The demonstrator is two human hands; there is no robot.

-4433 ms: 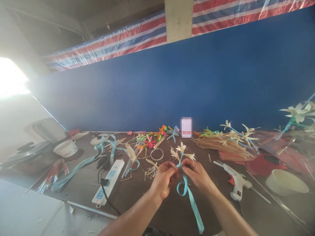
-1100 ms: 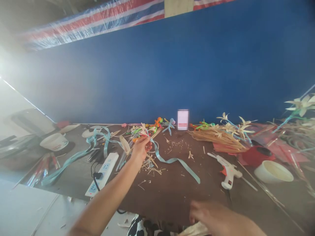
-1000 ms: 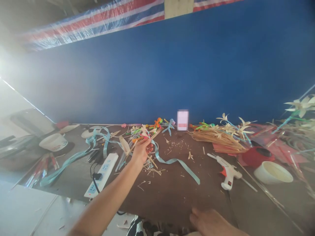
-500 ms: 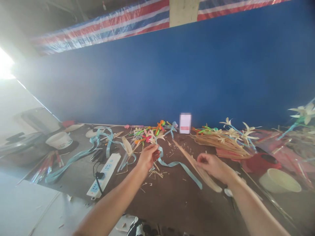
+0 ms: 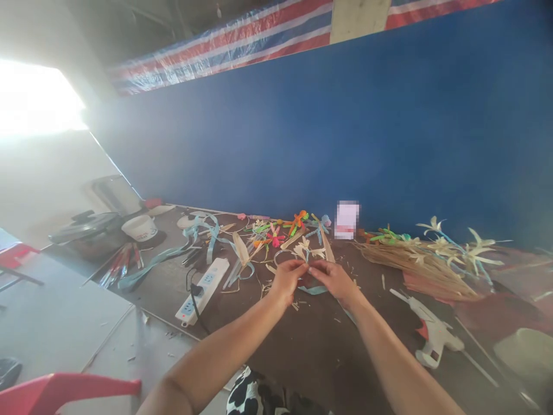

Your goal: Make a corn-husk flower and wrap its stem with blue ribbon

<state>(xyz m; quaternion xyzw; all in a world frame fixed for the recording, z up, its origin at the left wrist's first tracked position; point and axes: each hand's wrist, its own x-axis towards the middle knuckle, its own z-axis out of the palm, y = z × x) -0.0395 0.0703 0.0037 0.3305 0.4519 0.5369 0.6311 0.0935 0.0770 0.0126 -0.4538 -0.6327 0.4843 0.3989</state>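
My left hand (image 5: 287, 282) is closed in a pinch on a cream-white husk flower (image 5: 303, 248), whose petals stick up above the fingertips. My right hand (image 5: 336, 280) meets it at the flower's base, thumb and finger pinched together on the light blue ribbon (image 5: 314, 290). This ribbon hangs below the fingers, and its tail passes partly behind my right forearm. The fingertips cover the flower's lower end. Just behind my right hand a dry tan husk (image 5: 327, 243) shows, its lower part hidden.
A white power strip (image 5: 203, 292) with a black plug lies left. A glue gun (image 5: 436, 329) rests right, near a pale bowl (image 5: 525, 354). Dry husks (image 5: 415, 265) and white flowers (image 5: 475, 253) lie back right. Colourful pipe-cleaner figures (image 5: 298, 220) sit behind my hands. A pot (image 5: 93, 227) stands far left.
My right hand has moved left, off the long husk, to meet my left hand at the flower's base. The view has turned left, and the glue gun is now uncovered.
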